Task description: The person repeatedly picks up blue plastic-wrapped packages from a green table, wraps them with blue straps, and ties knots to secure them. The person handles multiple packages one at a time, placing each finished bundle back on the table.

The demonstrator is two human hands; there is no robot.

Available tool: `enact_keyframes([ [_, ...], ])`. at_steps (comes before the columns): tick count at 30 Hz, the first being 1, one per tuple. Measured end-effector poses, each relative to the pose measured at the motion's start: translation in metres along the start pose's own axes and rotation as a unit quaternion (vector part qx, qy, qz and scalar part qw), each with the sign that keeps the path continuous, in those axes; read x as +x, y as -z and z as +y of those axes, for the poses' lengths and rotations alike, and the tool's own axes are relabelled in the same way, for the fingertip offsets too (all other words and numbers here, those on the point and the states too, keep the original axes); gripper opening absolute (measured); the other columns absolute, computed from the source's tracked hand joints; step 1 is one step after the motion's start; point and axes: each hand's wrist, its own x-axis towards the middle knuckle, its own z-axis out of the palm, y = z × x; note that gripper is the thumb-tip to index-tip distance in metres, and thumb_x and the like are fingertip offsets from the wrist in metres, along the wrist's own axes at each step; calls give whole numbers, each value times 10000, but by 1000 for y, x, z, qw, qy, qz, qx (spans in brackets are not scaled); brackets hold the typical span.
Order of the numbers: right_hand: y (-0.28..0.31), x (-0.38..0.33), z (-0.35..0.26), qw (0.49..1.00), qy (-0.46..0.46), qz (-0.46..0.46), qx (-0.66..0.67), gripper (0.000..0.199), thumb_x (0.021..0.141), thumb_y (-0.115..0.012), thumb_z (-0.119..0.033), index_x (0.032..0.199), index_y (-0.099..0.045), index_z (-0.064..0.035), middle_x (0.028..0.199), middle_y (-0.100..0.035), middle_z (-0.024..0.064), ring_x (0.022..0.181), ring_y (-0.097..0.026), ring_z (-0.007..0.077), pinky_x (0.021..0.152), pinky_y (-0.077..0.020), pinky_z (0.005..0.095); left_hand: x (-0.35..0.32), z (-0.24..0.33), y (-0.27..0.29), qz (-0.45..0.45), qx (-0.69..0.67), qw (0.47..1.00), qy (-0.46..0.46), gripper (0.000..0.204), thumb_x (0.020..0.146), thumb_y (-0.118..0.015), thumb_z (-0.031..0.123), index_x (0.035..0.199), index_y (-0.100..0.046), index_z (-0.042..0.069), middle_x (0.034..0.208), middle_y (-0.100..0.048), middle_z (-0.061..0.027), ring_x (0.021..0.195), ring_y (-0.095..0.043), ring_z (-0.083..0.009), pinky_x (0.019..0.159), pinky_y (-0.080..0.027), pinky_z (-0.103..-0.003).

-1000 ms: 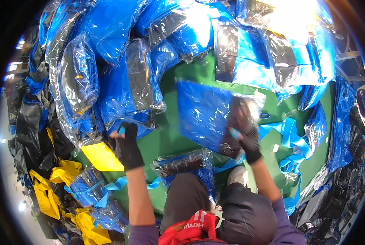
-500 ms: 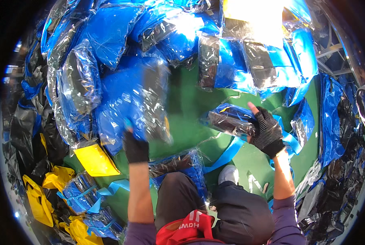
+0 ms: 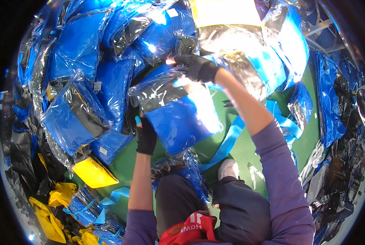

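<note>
A folded blue item with a black band, in a clear plastic bag (image 3: 178, 118), is in front of me, tilted. My left hand (image 3: 146, 134), in a black glove with bare fingertips, is closed at its left edge. My right hand (image 3: 196, 67), in a dark ribbed glove, reaches across to its top edge, its fingers curled there and partly hidden. Strong glare covers the package's right side. To the left, another blue-and-black package (image 3: 74, 114) lies aslant on the pile.
Blue packages (image 3: 80, 45) heap up at the far left, with a bright stack (image 3: 247, 61) at the far right. Light-blue straps (image 3: 227, 143) lie on the green floor (image 3: 247, 159). A yellow folded piece (image 3: 95, 172) and strapped bundles (image 3: 84, 206) lie at the near left.
My right hand has swung left and up from the right side to the middle package. The package blurred at my left hand before no longer shows there; one like it lies on the left pile.
</note>
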Motion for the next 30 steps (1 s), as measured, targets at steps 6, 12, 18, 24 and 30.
enact_keyframes([
  [6,-74,-75,-63,917,-73,375,118,886,661,-771,-342,1317,-288,6,1275,-416,184,1183,-402,245,985,-325,342,-6,1,-1,164,564,793,-162,723,872,-518,380,1391,-160,26,1377,-292,-202,1268,-298,-296,1032,-243,-377],
  [12,-74,-48,-23,945,-210,249,-24,834,695,-648,-558,1208,-389,46,1202,-444,246,1132,-440,335,945,-351,395,14,24,-16,103,217,968,-68,638,863,-471,508,1300,-363,55,1290,-424,-110,1147,-433,-233,970,-357,-359],
  [18,-70,-28,0,898,-398,167,82,1082,639,-620,-674,1320,-219,64,1257,-395,258,1186,-392,344,978,-323,370,10,49,-59,74,4,992,106,697,833,-456,576,1305,-373,69,1300,-426,-119,1126,-458,-261,982,-350,-409],
  [24,-30,-70,-50,809,-266,111,513,677,782,-565,-570,1102,-511,24,911,-603,99,960,-541,160,828,-432,268,-26,94,-101,71,142,987,27,534,808,-602,435,1181,-475,73,1073,-561,-94,936,-561,-197,799,-492,-345],
  [30,-63,-73,-117,850,-219,210,430,722,724,-640,-542,1136,-454,21,1056,-575,131,973,-550,218,827,-450,311,-134,153,-127,86,131,988,-10,580,846,-511,467,1244,-408,59,1162,-516,-128,1023,-532,-244,883,-444,-389],
])
